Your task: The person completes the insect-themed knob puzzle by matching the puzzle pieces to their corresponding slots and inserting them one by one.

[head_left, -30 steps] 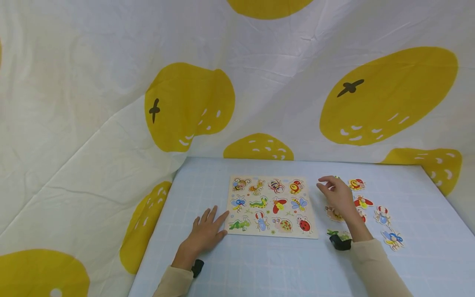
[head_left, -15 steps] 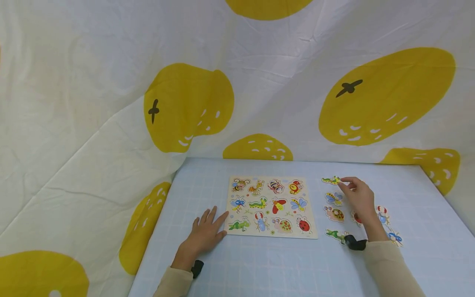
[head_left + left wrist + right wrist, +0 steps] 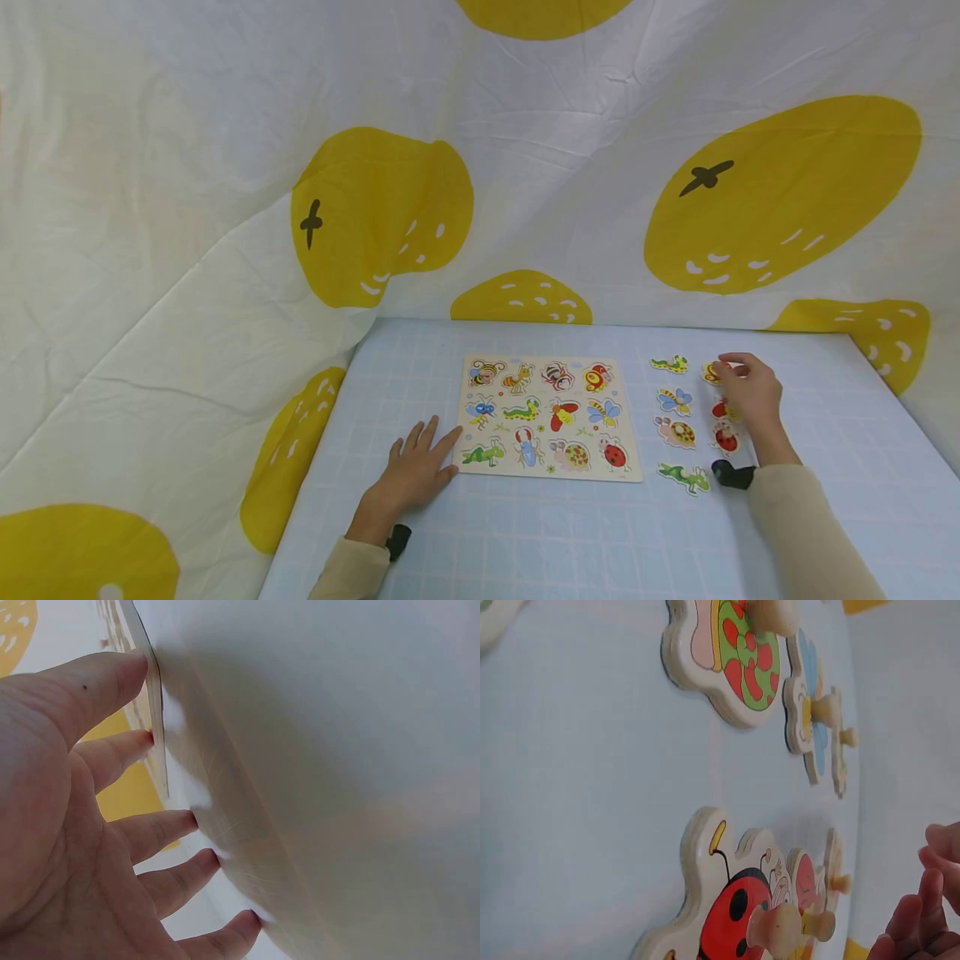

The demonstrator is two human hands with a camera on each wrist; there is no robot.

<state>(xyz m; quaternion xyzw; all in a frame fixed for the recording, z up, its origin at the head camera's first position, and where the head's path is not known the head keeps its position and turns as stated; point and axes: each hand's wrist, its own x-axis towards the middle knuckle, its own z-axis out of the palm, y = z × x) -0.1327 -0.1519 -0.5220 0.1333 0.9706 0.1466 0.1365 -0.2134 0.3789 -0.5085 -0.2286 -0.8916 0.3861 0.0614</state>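
My right hand hovers over the loose puzzle pieces, its fingers bent and overlapping a red-and-yellow bug piece in the head view. At the right edge of the right wrist view, that hand's fingers hold nothing and stand apart from the knobbed pieces. The wooden insect puzzle board lies at the table's middle. Beside its left edge rests my left hand, fingers spread. In the left wrist view, the thumb and index finger touch the board's edge, while the other fingertips press the tablecloth.
Left column: a caterpillar piece, dragonfly piece, snail piece and grasshopper piece. A ladybug piece with a wooden knob sits below the right hand. The right forearm hides part of the table. A patterned cloth hangs behind.
My right hand has moved rightward, from above the dragonfly area to the caterpillar piece, then off it to the red-and-yellow bug piece. The caterpillar piece lies uncovered. My left hand stays put.
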